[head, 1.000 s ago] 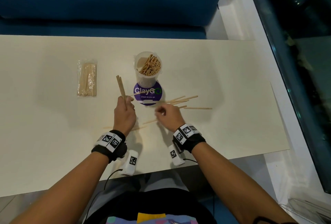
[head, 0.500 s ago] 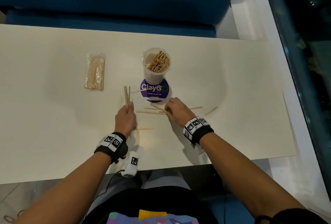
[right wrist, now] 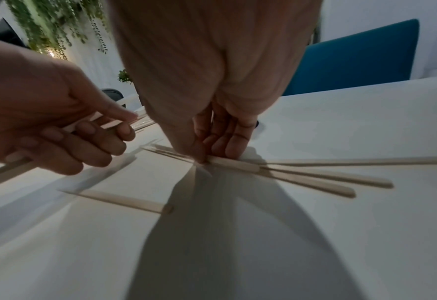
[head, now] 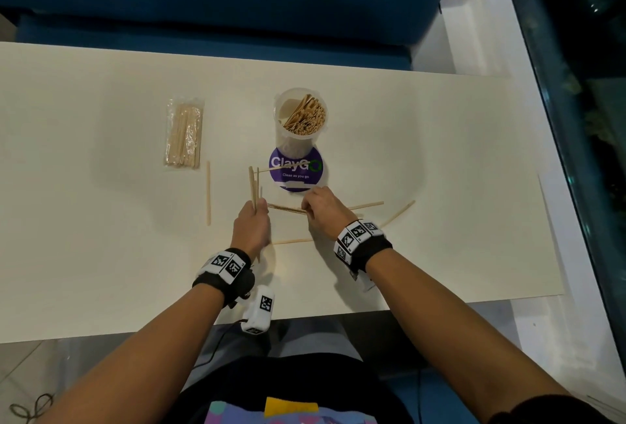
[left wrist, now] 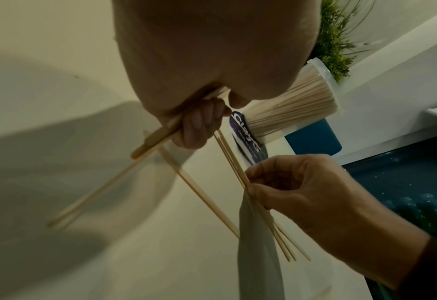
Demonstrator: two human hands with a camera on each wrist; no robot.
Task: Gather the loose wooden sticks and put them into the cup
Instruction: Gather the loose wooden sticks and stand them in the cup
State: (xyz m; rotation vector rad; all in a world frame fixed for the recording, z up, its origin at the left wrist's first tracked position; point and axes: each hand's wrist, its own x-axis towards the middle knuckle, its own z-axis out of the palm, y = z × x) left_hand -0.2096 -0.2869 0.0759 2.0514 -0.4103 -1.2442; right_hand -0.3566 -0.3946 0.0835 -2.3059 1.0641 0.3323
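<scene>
Both hands work just in front of the cup [head: 300,119]. Curled into a fist, the left hand [head: 251,229] grips a small bundle of sticks [head: 254,186] that points away from the person, presumably parked there so the other hand is free to collect. With fingers bent and thumb closed against them, the right hand [head: 323,210] pinches several sticks [head: 288,209] lying flat on the table [head: 101,254], drawing them into one bunch; whether they have left the surface cannot be told. Around the hands lie loose ones: a lone stick [head: 208,193] to the left, one [head: 293,240] near the wrists, another [head: 398,213] out to the right. Already nearly full of sticks, the cup stands on a purple sticker [head: 298,169]. A sealed packet of sticks [head: 184,134] lies well to the left.
</scene>
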